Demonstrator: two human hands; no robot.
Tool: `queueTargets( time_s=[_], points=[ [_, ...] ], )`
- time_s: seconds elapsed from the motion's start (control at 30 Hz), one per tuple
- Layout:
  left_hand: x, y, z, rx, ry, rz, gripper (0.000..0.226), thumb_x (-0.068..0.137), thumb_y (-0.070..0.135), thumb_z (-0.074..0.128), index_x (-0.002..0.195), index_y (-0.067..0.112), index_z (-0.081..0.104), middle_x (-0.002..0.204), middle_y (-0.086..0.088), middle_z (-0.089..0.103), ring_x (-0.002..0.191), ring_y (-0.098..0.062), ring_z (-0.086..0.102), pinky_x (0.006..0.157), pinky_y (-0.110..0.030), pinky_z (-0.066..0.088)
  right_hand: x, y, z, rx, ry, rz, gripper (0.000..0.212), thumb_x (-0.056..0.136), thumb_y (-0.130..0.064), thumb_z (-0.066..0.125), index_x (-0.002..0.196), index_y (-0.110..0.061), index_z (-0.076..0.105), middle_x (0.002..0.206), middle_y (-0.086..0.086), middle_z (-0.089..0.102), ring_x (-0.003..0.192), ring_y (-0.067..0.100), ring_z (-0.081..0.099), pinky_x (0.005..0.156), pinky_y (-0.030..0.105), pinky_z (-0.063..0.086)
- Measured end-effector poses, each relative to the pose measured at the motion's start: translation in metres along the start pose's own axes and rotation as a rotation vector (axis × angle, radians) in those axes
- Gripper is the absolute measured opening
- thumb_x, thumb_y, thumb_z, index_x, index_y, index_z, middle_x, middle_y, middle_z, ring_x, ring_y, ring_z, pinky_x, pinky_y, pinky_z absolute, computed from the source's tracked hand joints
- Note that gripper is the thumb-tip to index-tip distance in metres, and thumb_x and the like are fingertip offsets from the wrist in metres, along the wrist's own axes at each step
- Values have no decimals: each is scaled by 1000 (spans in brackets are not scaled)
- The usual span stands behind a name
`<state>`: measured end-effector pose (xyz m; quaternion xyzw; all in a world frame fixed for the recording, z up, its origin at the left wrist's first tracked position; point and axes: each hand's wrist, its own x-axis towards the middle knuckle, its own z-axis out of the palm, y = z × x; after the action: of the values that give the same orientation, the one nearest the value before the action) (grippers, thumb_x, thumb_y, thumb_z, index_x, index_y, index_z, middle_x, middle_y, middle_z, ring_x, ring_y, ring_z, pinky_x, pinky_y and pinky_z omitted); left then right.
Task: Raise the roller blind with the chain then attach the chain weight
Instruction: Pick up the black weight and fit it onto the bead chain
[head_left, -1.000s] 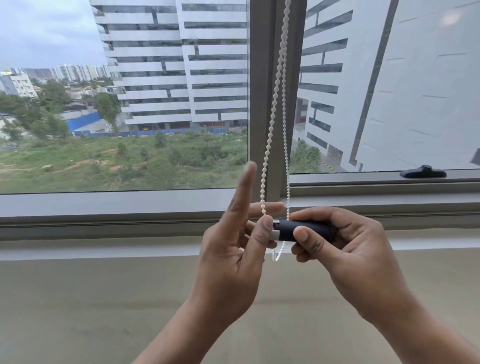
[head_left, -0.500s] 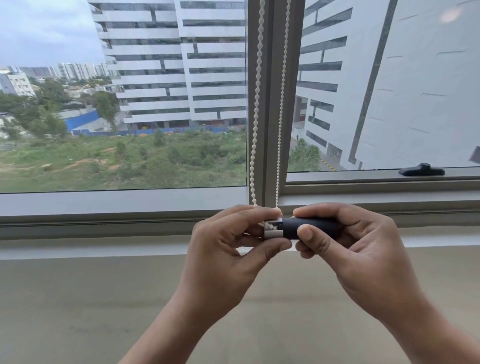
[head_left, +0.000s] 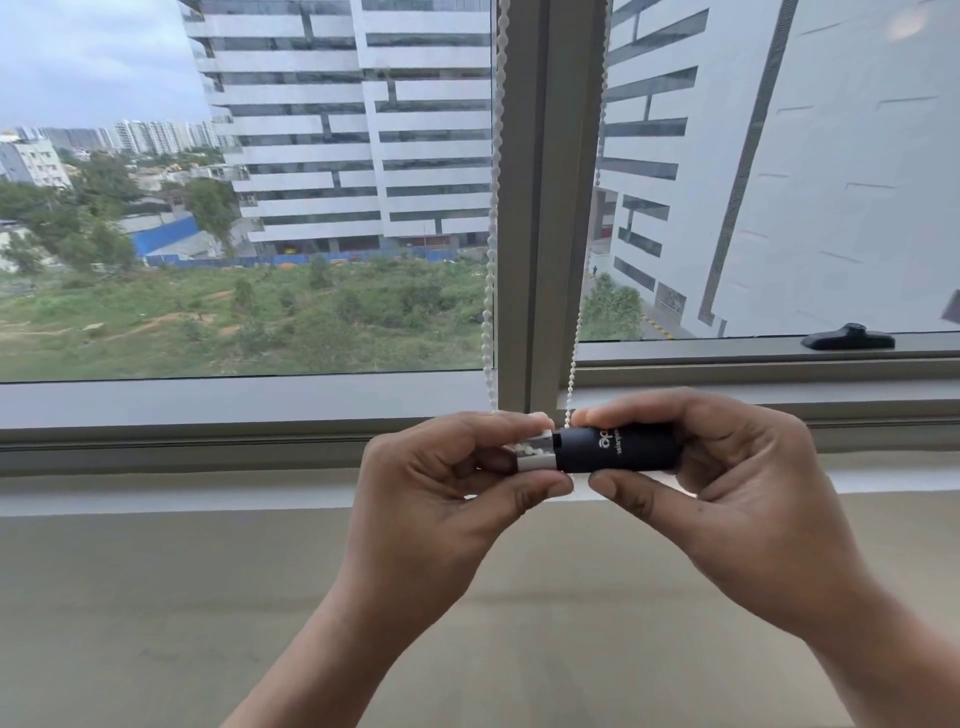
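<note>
Two hands meet before the window's lower rail, left hand (head_left: 441, 499) pinching the pale end of the chain weight (head_left: 613, 449), right hand (head_left: 727, 493) curled round its dark body, bead chain (head_left: 491, 234) rising along both edges of the mullion (head_left: 545, 208), broad sill (head_left: 156, 597) below, window handle (head_left: 848, 338) well apart rightward.

chain weight (head_left: 615, 448) looks like matt black plastic with a shiny silvery end, bead chain (head_left: 490, 249) is smooth white plastic, window frame (head_left: 540, 208) is matt grey metal
</note>
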<state>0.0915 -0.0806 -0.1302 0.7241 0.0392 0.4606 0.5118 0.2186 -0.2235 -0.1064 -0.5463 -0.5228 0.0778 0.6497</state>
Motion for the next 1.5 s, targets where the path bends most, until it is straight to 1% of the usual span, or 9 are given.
queueTargets(
  time_s=[0.23, 0.53, 0.67, 0.87, 0.97, 1.03, 1.23, 1.37, 1.5],
  points=[
    [2, 3, 0, 39, -27, -6, 36, 66, 14, 86, 100, 19, 77, 95, 0, 78, 74, -19, 73, 72, -23, 58, 4, -3, -3, -3, -30, 33, 30, 64, -8, 78, 91, -19, 75, 91, -2, 78, 90, 17, 73, 83, 23, 55],
    [2, 5, -3, -42, -80, -81, 35, 69, 11, 82, 102, 19, 77, 93, -11, 78, 80, -40, 69, 78, -33, 60, 6, -4, -5, -96, -100, -66, 33, 68, 6, 77, 93, -16, 73, 99, -7, 76, 98, 12, 71, 86, 19, 52],
    [2, 7, -4, -68, -80, -82, 34, 69, 7, 81, 100, 19, 77, 91, -11, 78, 76, -31, 72, 75, -30, 60, 6, -5, -3, -86, -86, -54, 32, 67, -2, 79, 95, -18, 74, 97, -9, 77, 95, 11, 72, 84, 19, 53],
    [-2, 6, -1, -77, -54, -81, 32, 70, 6, 80, 99, 19, 78, 88, -19, 76, 75, -37, 71, 78, -44, 60, 4, -3, 2, -61, -26, -33, 34, 63, -7, 81, 94, -19, 75, 92, -5, 78, 87, 15, 74, 79, 22, 57],
    [-2, 6, -1, -29, -55, -48, 31, 72, 7, 80, 100, 20, 78, 91, -9, 79, 71, -20, 68, 75, -35, 61, 2, 2, 4, -20, -14, -8, 32, 62, -6, 80, 92, -17, 75, 90, -1, 79, 86, 19, 74, 78, 27, 58],
    [-2, 6, 0, -25, -60, -32, 30, 73, 6, 79, 100, 18, 77, 93, -5, 79, 69, -25, 69, 73, -32, 60, 1, 4, 5, -5, 2, 6, 30, 63, -5, 81, 91, -15, 76, 90, 0, 79, 86, 19, 74, 78, 27, 58],
    [-3, 5, 1, -204, -68, -107, 29, 69, 6, 82, 96, 15, 78, 89, -12, 79, 78, -34, 75, 76, -34, 61, -2, 1, 5, -255, 30, -238, 27, 69, -11, 80, 96, -15, 73, 94, -2, 77, 87, 16, 74, 75, 30, 60],
    [-3, 7, -1, -103, -79, -25, 31, 70, 11, 83, 99, 19, 77, 96, -4, 79, 82, -33, 73, 78, -30, 59, -4, 3, 4, -95, 54, -105, 26, 66, -12, 83, 91, -12, 76, 87, 2, 78, 81, 22, 75, 72, 29, 60],
    [-6, 5, 0, -13, -69, 20, 29, 72, 19, 79, 100, 24, 77, 98, 4, 79, 71, -13, 67, 73, -23, 56, -5, 4, 8, 104, 76, 54, 26, 61, -11, 80, 87, -10, 76, 80, 8, 78, 66, 18, 72, 63, 21, 56]
  ],
)
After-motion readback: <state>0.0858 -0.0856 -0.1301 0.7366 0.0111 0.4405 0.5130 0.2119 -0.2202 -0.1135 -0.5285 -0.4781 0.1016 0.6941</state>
